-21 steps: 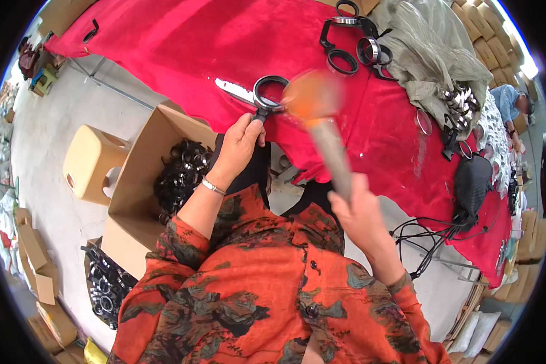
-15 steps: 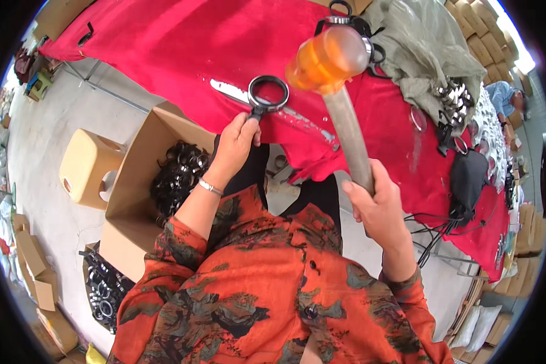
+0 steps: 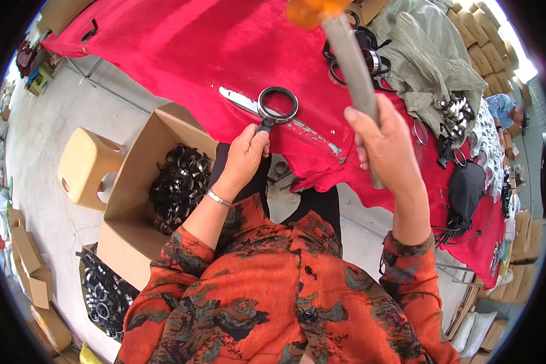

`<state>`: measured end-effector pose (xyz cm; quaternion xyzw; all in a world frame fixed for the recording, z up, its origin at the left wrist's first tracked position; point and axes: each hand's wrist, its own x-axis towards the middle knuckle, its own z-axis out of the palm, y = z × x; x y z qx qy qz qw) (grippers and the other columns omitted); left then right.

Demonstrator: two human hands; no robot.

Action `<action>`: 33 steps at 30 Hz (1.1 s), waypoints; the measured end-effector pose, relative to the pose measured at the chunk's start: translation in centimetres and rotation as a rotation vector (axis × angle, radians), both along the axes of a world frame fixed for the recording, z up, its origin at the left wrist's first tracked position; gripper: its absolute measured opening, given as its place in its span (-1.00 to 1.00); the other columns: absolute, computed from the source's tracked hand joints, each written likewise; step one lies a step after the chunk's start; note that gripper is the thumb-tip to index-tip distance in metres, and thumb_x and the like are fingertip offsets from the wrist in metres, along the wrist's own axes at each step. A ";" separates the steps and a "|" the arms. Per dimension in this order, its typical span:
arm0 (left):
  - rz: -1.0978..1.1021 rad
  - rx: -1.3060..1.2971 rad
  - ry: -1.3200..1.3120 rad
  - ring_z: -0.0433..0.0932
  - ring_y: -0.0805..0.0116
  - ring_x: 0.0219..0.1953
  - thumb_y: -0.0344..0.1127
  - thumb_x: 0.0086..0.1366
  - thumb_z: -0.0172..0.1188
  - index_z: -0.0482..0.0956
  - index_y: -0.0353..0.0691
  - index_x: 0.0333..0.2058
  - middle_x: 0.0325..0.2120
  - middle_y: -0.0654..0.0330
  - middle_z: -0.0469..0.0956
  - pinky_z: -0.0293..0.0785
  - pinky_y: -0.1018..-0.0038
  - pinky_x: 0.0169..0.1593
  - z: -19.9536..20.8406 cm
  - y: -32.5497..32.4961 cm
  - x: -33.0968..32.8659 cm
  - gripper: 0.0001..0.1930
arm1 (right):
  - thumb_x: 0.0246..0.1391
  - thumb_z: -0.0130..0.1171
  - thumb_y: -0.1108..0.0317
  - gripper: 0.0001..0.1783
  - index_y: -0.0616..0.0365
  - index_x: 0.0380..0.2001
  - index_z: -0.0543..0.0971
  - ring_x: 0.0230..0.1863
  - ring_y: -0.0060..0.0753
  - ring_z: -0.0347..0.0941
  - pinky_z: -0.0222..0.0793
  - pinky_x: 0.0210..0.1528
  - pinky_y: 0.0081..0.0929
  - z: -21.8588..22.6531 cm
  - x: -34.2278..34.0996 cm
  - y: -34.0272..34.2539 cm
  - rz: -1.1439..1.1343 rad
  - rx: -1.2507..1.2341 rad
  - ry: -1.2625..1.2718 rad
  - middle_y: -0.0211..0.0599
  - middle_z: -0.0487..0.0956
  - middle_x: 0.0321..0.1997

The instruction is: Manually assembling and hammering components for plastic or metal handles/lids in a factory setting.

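My left hand (image 3: 246, 155) is closed round the handle of a magnifying glass (image 3: 263, 114) with a black rim and a silver band. Its ring lies over the table's near edge, on the red cloth (image 3: 182, 54) beside a pale worn strip (image 3: 309, 134). In my right hand (image 3: 389, 142) is a mallet (image 3: 353, 60), gripped by its grey handle and raised above the cloth. The mallet's amber head is blurred and partly cut off at the upper edge. Several black ring frames (image 3: 370, 57) lie beyond the mallet.
An open cardboard box (image 3: 124, 236) of black handled frames stands left of my legs, near a cream stool (image 3: 88, 170). More frames fill a lower box (image 3: 106, 297). At right are a grey-green sack (image 3: 421, 42), a black bag (image 3: 467, 191) and loose lenses (image 3: 488, 133). A person (image 3: 502, 110) sits far right.
My right hand has lifted the mallet up and away, so its head now leaves the upper edge. My left hand with the magnifying glass has shifted slightly right and down.
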<state>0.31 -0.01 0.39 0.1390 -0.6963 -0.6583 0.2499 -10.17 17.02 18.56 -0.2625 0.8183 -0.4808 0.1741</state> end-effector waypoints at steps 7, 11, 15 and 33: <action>-0.013 -0.045 -0.012 0.37 0.50 -0.49 -0.20 0.39 -0.09 0.34 -0.28 -0.44 -0.60 0.28 0.37 0.33 0.54 -0.34 0.0 0.0 -0.3 -0.72 | 0.06 0.12 0.17 -0.61 0.34 -0.36 0.31 -0.36 0.33 0.44 0.33 -0.37 -0.09 -4.6 -0.7 -0.5 0.168 0.371 0.310 0.28 0.47 -0.48; -0.002 -0.004 -0.017 0.37 0.50 -0.49 -0.18 0.39 -0.09 0.34 -0.27 -0.45 -0.60 0.28 0.37 0.33 0.54 -0.35 -0.2 -0.2 0.0 -0.71 | 0.04 0.15 0.20 -0.63 0.31 -0.41 0.31 -0.42 0.22 0.45 0.31 -0.43 -0.15 0.0 -0.4 -0.9 0.204 0.251 0.336 0.20 0.44 -0.56; 0.001 -0.060 -0.018 0.37 0.50 -0.49 -0.19 0.39 -0.09 0.35 -0.27 -0.45 -0.60 0.28 0.38 0.33 0.54 -0.35 0.0 -0.4 0.1 -0.72 | 0.04 0.17 0.26 -0.67 0.25 -0.37 0.28 -0.46 0.21 0.45 0.30 -0.47 -0.13 -0.3 1.9 -0.2 0.183 0.142 0.426 0.15 0.43 -0.59; -0.063 0.023 0.034 0.37 0.51 -0.51 -0.19 0.39 -0.08 0.36 -0.27 -0.46 -0.60 0.29 0.36 0.33 0.56 -0.36 -0.5 -0.5 -1.0 -0.71 | 0.04 0.16 0.15 -0.63 0.22 -0.36 0.31 -0.43 0.20 0.46 0.35 -0.44 -0.13 -4.5 1.2 3.5 0.228 0.372 0.438 0.12 0.48 -0.55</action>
